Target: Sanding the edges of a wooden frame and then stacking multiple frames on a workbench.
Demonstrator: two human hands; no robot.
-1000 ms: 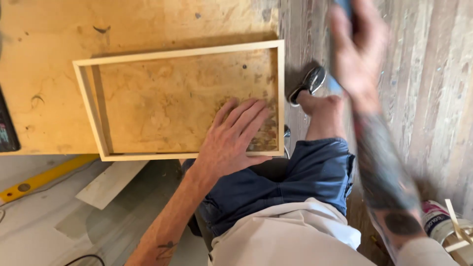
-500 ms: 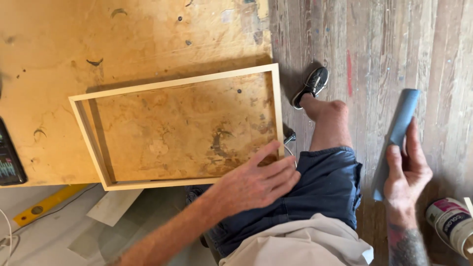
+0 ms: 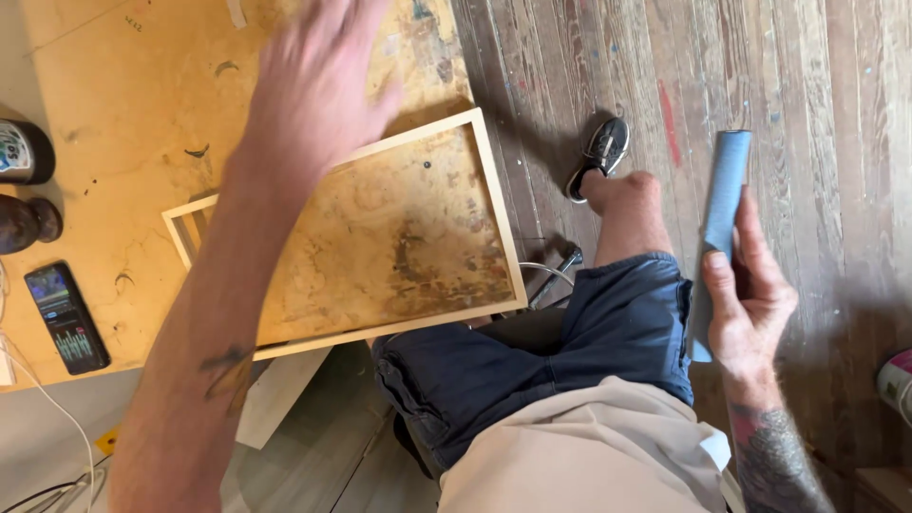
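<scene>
A light wooden frame (image 3: 499,223) lies flat on a stained plywood tabletop (image 3: 114,104). My left hand (image 3: 313,81) is raised over the table beyond the frame's far edge, fingers spread, blurred, holding nothing; its forearm crosses the frame's left part. My right hand (image 3: 750,294) is out to the right above the wooden floor, beside my knee, gripping a grey-blue flat strip (image 3: 722,204) that stands roughly upright in its fingers.
A phone (image 3: 65,318) with a lit screen lies at the table's left edge, with two dark round containers (image 3: 24,185) above it. My legs in dark shorts and a dark shoe (image 3: 603,152) are over the plank floor. A white can (image 3: 898,380) sits at far right.
My left hand has lifted off the frame's near corner and swung up and away across the table. My right hand with the strip has stayed low at the right.
</scene>
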